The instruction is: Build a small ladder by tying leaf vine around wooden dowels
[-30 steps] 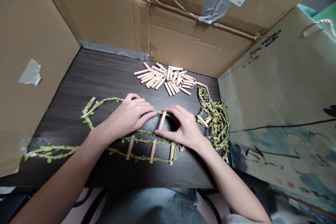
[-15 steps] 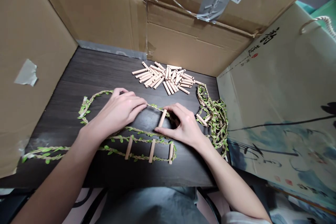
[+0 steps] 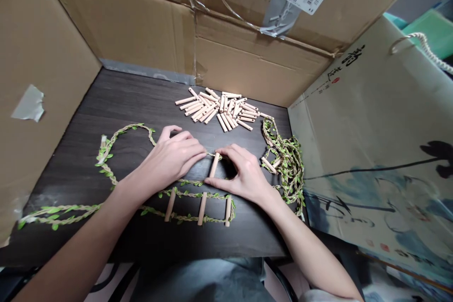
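My right hand (image 3: 244,170) grips a short wooden rod (image 3: 214,165) by its two ends, thumb at the near end and fingers at the far end. A leafy braided cord (image 3: 116,134) runs to the rod from the left. My left hand (image 3: 177,153) pinches that cord just left of the rod's far end. Below both hands lies a small rope ladder (image 3: 202,208), with several wooden rungs between two leafy cords. Its left part passes under my left forearm.
Several loose wooden rods with end holes (image 3: 226,108) are piled at the back. A tangled heap of leafy cord (image 3: 292,165) lies at the right. Cardboard walls (image 3: 141,33) stand behind and left; a printed paper bag (image 3: 354,151) stands right.
My left hand has slid right along the cord, closer to the rod. My right hand still holds the rod, and the whole view has shifted slightly.
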Demonstrator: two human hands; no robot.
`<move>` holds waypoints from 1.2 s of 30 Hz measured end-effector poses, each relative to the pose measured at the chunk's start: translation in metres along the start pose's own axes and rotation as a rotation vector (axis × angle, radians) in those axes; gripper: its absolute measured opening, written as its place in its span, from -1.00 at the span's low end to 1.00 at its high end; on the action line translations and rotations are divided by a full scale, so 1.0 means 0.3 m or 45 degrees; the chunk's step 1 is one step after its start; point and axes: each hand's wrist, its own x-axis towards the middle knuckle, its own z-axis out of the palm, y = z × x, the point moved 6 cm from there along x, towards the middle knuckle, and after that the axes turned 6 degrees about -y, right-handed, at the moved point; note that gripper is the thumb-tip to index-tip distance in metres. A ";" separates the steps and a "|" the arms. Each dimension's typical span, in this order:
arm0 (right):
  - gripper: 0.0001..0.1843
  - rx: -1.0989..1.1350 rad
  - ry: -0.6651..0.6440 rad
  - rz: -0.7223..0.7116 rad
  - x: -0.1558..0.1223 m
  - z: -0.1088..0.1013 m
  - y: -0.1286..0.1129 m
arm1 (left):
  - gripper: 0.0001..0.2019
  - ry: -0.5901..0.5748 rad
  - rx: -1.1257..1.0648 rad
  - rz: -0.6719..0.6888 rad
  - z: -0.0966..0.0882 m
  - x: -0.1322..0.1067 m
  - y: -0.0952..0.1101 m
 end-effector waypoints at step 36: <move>-0.86 -0.385 -0.162 0.097 -0.208 -0.057 0.009 | -0.74 -0.286 -0.168 -0.062 0.094 0.026 0.119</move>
